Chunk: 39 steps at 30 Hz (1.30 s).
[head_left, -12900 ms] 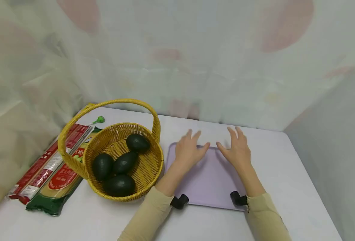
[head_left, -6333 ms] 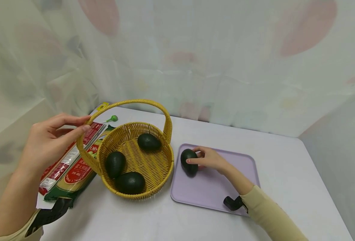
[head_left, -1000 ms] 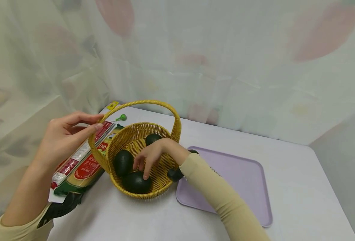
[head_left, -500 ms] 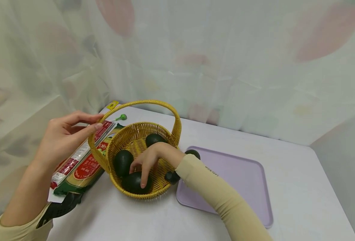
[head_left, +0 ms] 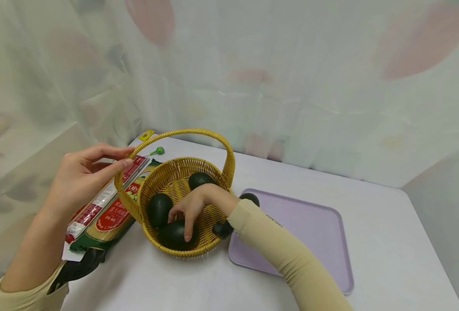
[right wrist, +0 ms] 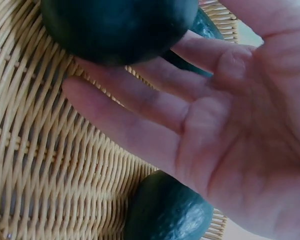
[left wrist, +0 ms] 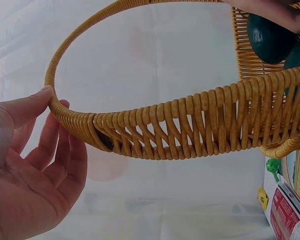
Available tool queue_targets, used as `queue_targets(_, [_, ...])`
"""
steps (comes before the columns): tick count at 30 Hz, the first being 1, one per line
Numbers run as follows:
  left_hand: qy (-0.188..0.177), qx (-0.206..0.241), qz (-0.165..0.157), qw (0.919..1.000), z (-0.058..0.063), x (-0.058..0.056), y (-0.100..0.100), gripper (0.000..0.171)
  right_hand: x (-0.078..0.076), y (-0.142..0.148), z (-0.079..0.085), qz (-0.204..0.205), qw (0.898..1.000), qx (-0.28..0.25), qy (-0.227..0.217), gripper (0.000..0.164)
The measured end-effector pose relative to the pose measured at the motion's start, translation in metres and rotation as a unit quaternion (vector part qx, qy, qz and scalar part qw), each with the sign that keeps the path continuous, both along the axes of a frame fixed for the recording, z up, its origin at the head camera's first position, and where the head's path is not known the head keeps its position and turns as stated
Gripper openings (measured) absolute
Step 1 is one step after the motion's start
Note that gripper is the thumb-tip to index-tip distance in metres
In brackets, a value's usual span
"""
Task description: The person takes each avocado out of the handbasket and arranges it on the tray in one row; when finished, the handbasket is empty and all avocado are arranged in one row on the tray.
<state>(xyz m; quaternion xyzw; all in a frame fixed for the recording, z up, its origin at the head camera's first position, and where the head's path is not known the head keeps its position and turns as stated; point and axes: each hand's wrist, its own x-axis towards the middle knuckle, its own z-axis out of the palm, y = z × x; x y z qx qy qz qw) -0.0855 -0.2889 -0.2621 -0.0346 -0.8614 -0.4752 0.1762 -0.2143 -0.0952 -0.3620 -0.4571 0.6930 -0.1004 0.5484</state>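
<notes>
My left hand [head_left: 75,179] pinches the yellow wicker basket's handle [left wrist: 70,40] between thumb and fingers at its left side. Inside the basket [head_left: 145,231], my right hand [head_left: 196,203] grips the nearest dark green avocado [head_left: 171,237], thumb on the near side and fingers on the far side. Against it lies a second avocado [head_left: 159,209], to the left. Another avocado [head_left: 199,179] sits at the back of the basket, partly behind my right hand. On the lilac tray [head_left: 311,233] rests one more avocado [head_left: 250,198], mostly hidden by my right sleeve.
Red-and-green pasta packets [head_left: 110,216] lie left of the basket, under my left arm. Behind them are a green lollipop [head_left: 158,150] and a small yellow item [head_left: 145,134]. A patterned curtain [head_left: 291,86] stands along the table's back edge.
Earlier my right hand set an avocado on the tray, while my left hand took the handle. Since then the right hand has come back into the basket and closed round the front avocado.
</notes>
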Motion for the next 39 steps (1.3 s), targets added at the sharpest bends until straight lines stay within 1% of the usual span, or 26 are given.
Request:
queue_targets(4, [0.006, 0.001, -0.006, 1.0000, 0.000, 0.000, 0.000, 0.023, -0.003, 0.005, 0.003, 0.011, 1.000, -0.013, 0.009, 0.072])
queue_targets(7, [0.007, 0.003, -0.008, 0.9999, 0.000, -0.001, 0.000, 0.024, -0.004, 0.010, 0.006, -0.005, 1.000, -0.017, -0.014, 0.071])
queue_targets(9, [0.007, 0.003, -0.007, 0.9999, -0.001, -0.001, 0.000, 0.024, -0.006, 0.015, 0.008, -0.023, 0.999, -0.022, -0.039, 0.071])
queue_targets(11, [0.006, 0.002, -0.006, 1.0000, -0.001, -0.001, 0.000, 0.024, -0.007, 0.020, 0.011, -0.026, 0.998, -0.041, -0.047, 0.071])
queue_targets(16, [0.005, 0.002, -0.004, 1.0000, -0.001, -0.001, 0.000, 0.025, -0.012, 0.033, 0.019, -0.005, 0.995, -0.099, -0.029, 0.072])
queue_targets(22, [0.003, 0.008, -0.007, 0.9999, -0.002, -0.001, -0.001, 0.025, -0.015, 0.052, 0.027, -0.016, 0.991, -0.126, -0.043, 0.073])
queue_targets(25, [0.002, 0.006, -0.006, 1.0000, -0.002, -0.002, -0.001, 0.025, -0.016, 0.062, 0.029, -0.015, 0.989, -0.142, -0.042, 0.073])
queue_targets(31, [-0.004, 0.003, -0.003, 1.0000, -0.003, -0.002, -0.001, 0.024, -0.018, 0.084, 0.037, -0.025, 0.986, -0.161, -0.029, 0.072])
queue_targets(35, [-0.010, 0.002, -0.001, 1.0000, -0.002, -0.002, -0.001, 0.024, -0.019, 0.101, 0.041, -0.043, 0.985, -0.163, -0.034, 0.071])
queue_targets(39, [-0.008, 0.004, -0.003, 1.0000, -0.003, -0.002, -0.002, 0.024, -0.021, 0.118, 0.043, -0.062, 0.985, -0.162, -0.021, 0.070])
